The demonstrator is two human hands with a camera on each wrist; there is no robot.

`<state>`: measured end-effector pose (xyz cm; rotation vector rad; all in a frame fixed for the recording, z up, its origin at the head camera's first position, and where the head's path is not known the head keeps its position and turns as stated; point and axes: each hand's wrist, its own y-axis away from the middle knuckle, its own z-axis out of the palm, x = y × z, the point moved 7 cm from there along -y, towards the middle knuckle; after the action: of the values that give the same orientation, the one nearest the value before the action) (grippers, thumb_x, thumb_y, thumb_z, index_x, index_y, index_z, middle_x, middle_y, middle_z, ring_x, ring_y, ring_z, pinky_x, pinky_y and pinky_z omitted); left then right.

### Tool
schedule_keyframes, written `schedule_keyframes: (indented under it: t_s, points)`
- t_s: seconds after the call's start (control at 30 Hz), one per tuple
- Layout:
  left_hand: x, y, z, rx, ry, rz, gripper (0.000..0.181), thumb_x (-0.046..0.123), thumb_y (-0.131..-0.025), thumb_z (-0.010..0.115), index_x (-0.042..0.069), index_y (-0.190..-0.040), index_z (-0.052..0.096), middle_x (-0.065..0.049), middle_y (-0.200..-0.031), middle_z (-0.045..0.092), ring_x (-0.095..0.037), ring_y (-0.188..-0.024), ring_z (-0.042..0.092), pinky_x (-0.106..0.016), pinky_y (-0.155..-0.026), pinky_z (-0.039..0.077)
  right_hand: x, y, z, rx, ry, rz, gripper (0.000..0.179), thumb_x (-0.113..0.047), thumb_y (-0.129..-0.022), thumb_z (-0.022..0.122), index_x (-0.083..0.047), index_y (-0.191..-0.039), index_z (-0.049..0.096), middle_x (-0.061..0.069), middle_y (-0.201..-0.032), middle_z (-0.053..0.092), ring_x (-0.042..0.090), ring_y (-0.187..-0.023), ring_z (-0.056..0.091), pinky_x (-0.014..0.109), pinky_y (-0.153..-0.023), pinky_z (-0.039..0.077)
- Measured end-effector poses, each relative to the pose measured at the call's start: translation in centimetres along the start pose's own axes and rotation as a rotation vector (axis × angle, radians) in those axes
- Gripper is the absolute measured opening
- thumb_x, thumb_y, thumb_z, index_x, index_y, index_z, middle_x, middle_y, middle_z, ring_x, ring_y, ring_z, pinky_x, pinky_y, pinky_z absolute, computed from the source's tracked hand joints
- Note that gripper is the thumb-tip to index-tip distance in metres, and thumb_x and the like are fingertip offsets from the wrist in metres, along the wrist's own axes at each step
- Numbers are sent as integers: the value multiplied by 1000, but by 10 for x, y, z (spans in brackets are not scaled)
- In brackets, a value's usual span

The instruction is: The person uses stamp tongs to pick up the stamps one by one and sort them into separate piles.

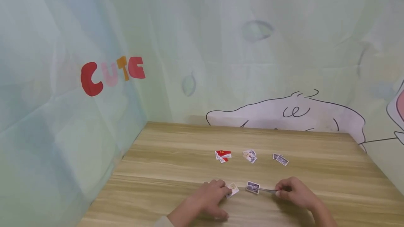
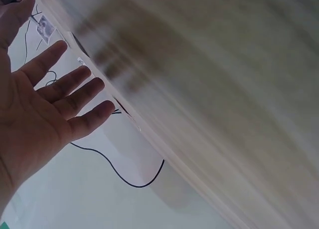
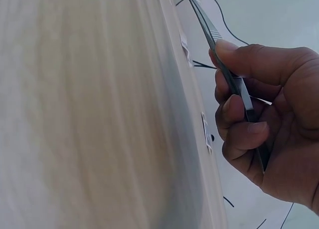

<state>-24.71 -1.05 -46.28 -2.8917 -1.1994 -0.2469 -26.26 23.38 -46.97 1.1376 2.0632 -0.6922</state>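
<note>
My right hand (image 1: 296,192) grips a pair of metal tweezers (image 1: 267,190), seen large in the right wrist view as tweezers (image 3: 241,92) with the thumb and fingers around them. Their tips meet the right edge of a small card (image 1: 252,187) with a dark picture and a white border. In the left wrist view that card (image 2: 46,28) appears raised above the table edge line. My left hand (image 1: 209,199) lies to the left, fingers spread and relaxed, fingertips at a pale card (image 1: 234,188) that they partly cover.
Farther back on the wooden table (image 1: 176,143) lie three small groups of cards: red and white ones (image 1: 223,155), pale ones (image 1: 250,156) and dark ones (image 1: 281,159). Printed cloth walls (image 1: 189,45) stand along the table's left and back edges.
</note>
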Motion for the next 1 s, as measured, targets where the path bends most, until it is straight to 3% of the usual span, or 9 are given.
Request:
schedule_keyframes:
  t_s: [0.33,0.67,1.0]
  points:
    - [-2,3,-3,40,1,66,61,47,-69,72,18,-121,60,4,-111,51,-11,-97,47,-29,-80,42,10,3,-9,13,-6,29,7,-11,-83,66,-5,-85,66,-6,-78,60,8,-70,52,26,-64,44]
    - [-10,1,5,17,-39,20,67,53,-65,72,24,-123,58,6,-103,46,-11,-94,42,-29,-74,38,19,6,-20,27,6,96,9,-12,-83,66,-5,-88,67,-2,-82,61,10,-73,52,26,-65,43]
    - [-10,1,8,-16,10,-2,65,50,-66,73,26,-124,57,6,-111,47,-14,-99,43,-33,-76,44,28,9,-28,69,11,122,11,-12,-84,65,-2,-89,67,1,-84,62,12,-77,53,27,-68,43]
